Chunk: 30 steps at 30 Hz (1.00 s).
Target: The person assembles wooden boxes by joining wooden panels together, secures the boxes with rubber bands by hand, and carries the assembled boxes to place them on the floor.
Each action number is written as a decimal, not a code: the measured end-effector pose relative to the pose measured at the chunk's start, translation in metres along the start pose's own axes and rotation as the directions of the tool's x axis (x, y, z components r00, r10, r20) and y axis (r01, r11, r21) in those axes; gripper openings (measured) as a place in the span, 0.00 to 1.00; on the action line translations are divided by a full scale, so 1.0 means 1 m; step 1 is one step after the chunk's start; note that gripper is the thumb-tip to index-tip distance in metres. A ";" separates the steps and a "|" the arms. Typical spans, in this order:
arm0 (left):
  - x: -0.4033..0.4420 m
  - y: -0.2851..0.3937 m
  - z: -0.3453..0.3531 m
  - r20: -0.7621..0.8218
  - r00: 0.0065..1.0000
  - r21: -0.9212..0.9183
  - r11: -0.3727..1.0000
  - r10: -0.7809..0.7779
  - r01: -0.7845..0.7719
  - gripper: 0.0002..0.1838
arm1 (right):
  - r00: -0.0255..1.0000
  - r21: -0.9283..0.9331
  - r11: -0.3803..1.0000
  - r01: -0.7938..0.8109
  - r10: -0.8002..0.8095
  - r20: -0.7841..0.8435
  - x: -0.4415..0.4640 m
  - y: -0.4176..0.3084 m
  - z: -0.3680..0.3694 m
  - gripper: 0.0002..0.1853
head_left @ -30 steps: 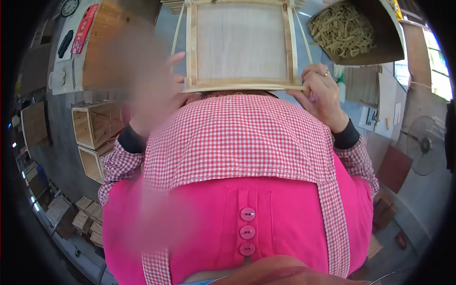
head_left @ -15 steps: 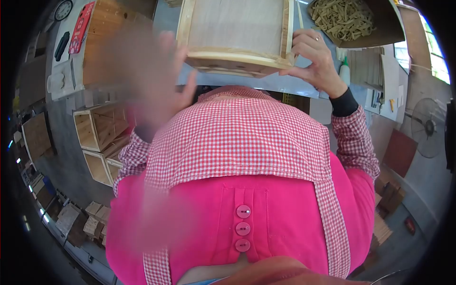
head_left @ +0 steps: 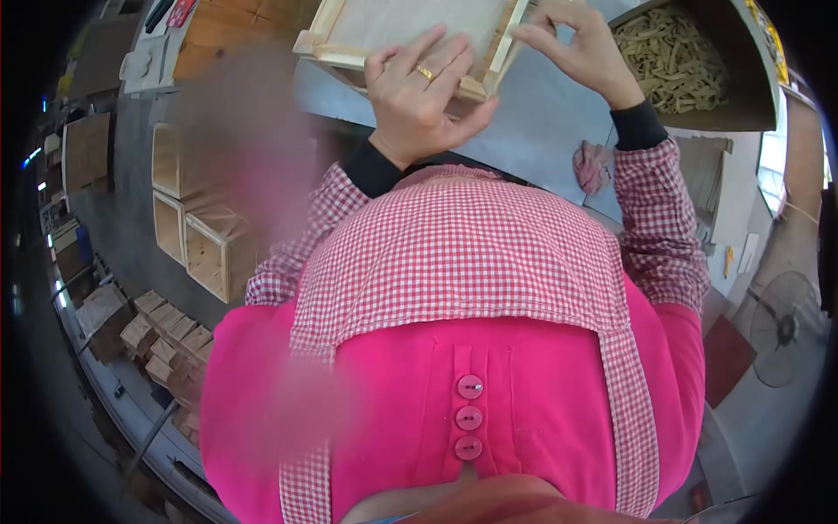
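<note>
Wooden frame point(head_left: 342, 58) is seen over the blue-grey table point(head_left: 532, 131), contact unclear. Light, stiff handling is expected; best gripped by opposite side rails, since the thin, smooth panel point(head_left: 371, 28) could be flexed. Rails are pale, straight, square-edged. Left hand point(head_left: 414, 100) is laid spread across it; right hand point(head_left: 583, 54) is curled at the rail, pinch can't be confirmed.

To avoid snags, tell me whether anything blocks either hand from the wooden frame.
Nothing visible does: the left hand lies over the near side of the wooden frame, the right hand is at its right edge. Its far end is out of view.
</note>
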<state>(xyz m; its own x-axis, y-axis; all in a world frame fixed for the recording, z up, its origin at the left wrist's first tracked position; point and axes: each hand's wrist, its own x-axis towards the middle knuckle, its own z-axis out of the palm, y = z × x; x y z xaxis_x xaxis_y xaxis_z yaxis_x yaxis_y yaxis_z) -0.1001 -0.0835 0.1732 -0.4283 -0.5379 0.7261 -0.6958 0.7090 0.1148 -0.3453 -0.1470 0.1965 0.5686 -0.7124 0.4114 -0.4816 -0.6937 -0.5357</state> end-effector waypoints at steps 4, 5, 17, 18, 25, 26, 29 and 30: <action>0.001 -0.003 -0.001 -0.051 0.998 0.008 0.999 0.046 -0.045 0.23 | 0.711 0.123 0.992 0.013 0.077 -0.699 0.016 -0.047 0.012 0.12; 0.002 -0.004 -0.004 -0.029 0.998 -0.006 0.998 0.056 -0.056 0.21 | 0.703 0.108 0.994 0.008 0.071 -0.707 0.008 -0.055 0.008 0.12; 0.045 -0.137 -0.042 0.747 0.532 -0.601 -0.063 -0.398 0.797 0.19 | 0.579 0.650 0.667 -0.364 0.709 -0.403 -0.008 -0.066 0.096 0.13; 0.049 -0.149 -0.037 0.741 0.541 -0.608 -0.057 -0.397 0.792 0.19 | 0.605 0.647 0.698 -0.307 0.668 -0.434 -0.008 -0.053 0.100 0.15; 0.031 -0.149 -0.052 0.644 0.676 -0.680 0.138 -0.359 0.720 0.12 | 0.617 0.597 0.754 -0.275 0.615 -0.491 -0.005 -0.079 0.061 0.16; 0.028 -0.141 -0.061 0.644 0.637 -0.644 0.150 -0.423 0.751 0.12 | 0.640 0.643 0.720 -0.261 0.628 -0.443 -0.002 -0.089 0.045 0.17; 0.010 -0.089 -0.074 0.488 0.653 -0.752 0.101 -0.579 0.651 0.13 | 0.733 0.621 0.725 -0.298 0.591 -0.337 -0.001 -0.072 0.019 0.18; -0.008 -0.085 -0.060 0.463 0.637 -0.732 0.139 -0.616 0.666 0.15 | 0.722 0.646 0.671 -0.364 0.641 -0.260 -0.003 -0.047 0.028 0.18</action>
<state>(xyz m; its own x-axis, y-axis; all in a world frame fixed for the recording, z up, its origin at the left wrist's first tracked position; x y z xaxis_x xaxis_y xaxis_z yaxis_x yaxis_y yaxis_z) -0.0027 -0.1126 0.1984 -0.1114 -0.9907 0.0782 0.0401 0.0742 0.9964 -0.3060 -0.1092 0.1997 -0.0712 -0.9868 0.1451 -0.0993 -0.1378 -0.9855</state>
